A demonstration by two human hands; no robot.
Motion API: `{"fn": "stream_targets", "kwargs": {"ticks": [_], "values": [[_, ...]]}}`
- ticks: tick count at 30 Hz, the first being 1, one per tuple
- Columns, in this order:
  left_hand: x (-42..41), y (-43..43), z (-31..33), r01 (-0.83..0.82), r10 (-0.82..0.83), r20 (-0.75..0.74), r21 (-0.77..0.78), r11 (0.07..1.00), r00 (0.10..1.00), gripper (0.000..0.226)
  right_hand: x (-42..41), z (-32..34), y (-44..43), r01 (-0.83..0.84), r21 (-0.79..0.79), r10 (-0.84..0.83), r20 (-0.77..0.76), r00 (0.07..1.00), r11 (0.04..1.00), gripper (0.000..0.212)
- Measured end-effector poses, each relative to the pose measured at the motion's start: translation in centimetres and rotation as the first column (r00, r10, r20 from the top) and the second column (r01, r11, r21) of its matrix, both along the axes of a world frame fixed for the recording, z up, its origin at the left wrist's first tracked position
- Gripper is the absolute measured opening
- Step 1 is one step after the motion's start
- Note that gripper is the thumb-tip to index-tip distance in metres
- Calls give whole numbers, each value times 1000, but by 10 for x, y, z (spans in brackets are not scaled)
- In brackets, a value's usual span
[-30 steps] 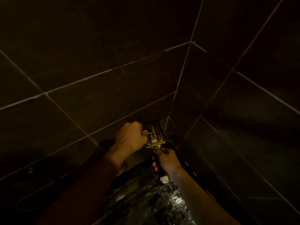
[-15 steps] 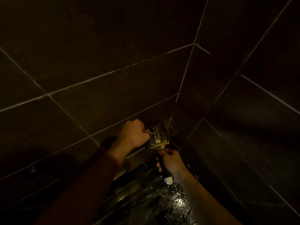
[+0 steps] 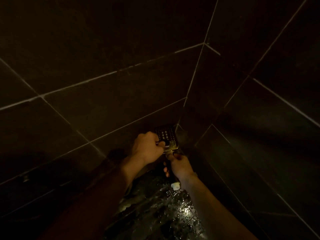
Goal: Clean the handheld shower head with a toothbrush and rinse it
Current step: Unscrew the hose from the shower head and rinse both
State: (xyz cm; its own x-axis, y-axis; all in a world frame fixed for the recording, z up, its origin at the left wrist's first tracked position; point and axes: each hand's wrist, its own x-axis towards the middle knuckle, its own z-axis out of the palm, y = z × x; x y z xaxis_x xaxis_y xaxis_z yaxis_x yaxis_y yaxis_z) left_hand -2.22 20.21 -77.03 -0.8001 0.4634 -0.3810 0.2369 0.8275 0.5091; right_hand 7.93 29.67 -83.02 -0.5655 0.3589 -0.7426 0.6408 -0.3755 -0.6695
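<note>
The left hand (image 3: 147,149) is closed into a fist around the toothbrush (image 3: 160,143), of which only a short section of handle is seen between the fingers (image 3: 161,144) near the thumb side. The brush end is directed to the right and is set against the lower part of the spray face; the bristles themselves are too dark and small to be made out. The left forearm is extended up from the lower left, with the back of the hand turned toward the camera and the knuckles pointed at the wall.

The handheld shower head (image 3: 166,135) is held in the corner where the two dark tiled walls (image 3: 103,49) meet, just above both hands. Its rectangular face, with rows of nozzle holes, is turned toward the camera, and a bright metallic edge is seen along its lower end.

The right hand (image 3: 180,166) is wrapped closed around the shower head's handle directly below the face, with the thumb laid upward toward the neck and fingertips visible at the left side of the handle. The right forearm is extended up from the lower right. A small white fitting (image 3: 175,185) is seen below the wrist. Wet, glistening floor (image 3: 173,213) is seen between the two forearms.
</note>
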Motion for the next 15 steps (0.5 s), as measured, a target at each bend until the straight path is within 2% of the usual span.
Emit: {"fn": "stream_targets", "kwargs": {"ticks": [4,12,15], "values": [[4,6,-3,-3,3,-32,12,1000,999,21,-2,-4,-1,-7,18,7,9,1000,1000,31],[-1,-17,-7,-33,14,-126,-156,987,992,22,-5,0,1,-2,6,2,1,1000,1000,32],[-3,-23,-8,-18,8,-66,-149,989,998,20,-4,0,2,-9,18,9,-5,1000,1000,30]]}}
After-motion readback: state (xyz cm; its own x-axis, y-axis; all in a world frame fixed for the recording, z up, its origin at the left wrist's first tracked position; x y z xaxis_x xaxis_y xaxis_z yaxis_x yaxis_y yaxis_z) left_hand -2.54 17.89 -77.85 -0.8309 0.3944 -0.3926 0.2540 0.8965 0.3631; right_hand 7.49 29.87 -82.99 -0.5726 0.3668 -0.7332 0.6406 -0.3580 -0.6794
